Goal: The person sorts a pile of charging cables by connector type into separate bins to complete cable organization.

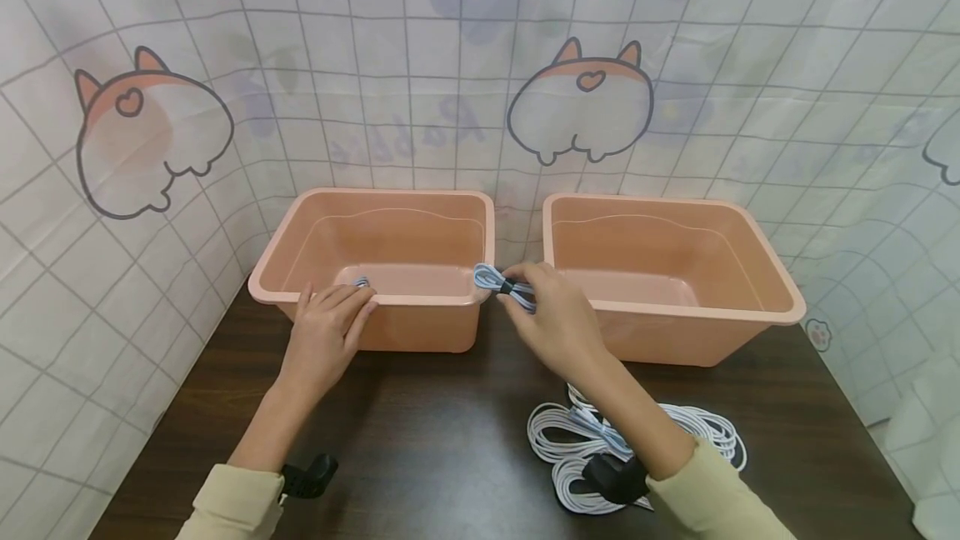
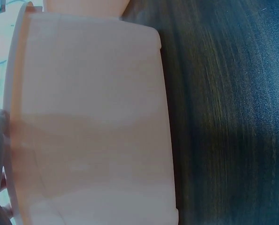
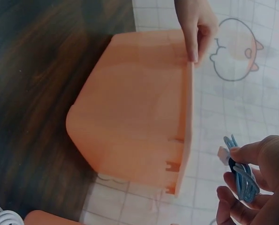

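My right hand pinches a folded bundle of light blue cable bound with a black tie. It is in the air between the two bins, by the left bin's right front corner. In the right wrist view the cable bundle sits between thumb and fingers, with a pale plug end showing. My left hand grips the front rim of the left peach plastic bin; its fingertips are partly hidden behind the rim. Just past them, a small bit of blue cable shows inside that bin.
A second peach bin stands to the right, a gap away from the first. Several coiled white cables lie on the dark wooden table under my right forearm. A tile-patterned curtain hangs behind and at both sides.
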Demonstrator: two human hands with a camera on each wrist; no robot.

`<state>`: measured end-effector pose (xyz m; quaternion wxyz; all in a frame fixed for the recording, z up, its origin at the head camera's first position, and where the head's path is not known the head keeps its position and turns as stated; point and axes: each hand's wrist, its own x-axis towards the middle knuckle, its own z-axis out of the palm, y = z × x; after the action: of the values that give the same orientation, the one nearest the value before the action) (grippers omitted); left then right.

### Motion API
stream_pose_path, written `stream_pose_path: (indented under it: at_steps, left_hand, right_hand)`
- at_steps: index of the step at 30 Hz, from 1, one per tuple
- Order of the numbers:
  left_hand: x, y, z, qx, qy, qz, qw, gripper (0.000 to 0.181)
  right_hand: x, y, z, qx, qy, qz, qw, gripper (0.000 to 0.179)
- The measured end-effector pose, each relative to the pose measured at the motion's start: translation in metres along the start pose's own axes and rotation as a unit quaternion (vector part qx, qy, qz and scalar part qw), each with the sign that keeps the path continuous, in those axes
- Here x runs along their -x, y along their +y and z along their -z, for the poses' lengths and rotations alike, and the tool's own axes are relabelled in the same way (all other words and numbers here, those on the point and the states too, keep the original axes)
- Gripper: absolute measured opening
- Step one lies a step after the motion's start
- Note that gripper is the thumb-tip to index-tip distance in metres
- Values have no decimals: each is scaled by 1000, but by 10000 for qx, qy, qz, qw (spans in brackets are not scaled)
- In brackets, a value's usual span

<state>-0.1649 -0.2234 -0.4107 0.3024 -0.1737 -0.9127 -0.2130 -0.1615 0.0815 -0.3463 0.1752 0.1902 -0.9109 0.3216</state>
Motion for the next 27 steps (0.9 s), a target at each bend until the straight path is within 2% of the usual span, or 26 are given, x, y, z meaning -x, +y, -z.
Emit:
stream_pose_path:
  at_steps: [16,27]
  left_hand:
    - [-1,2,3,-11,-71,-35,10000,21]
    - [-3,0,4,-156,-75,-274,9995,19]
  right_hand:
    - [-43,-7,-8,136,-55,103,9998,23]
    - [-74,-12,-9,104,-418,-109,9990,26]
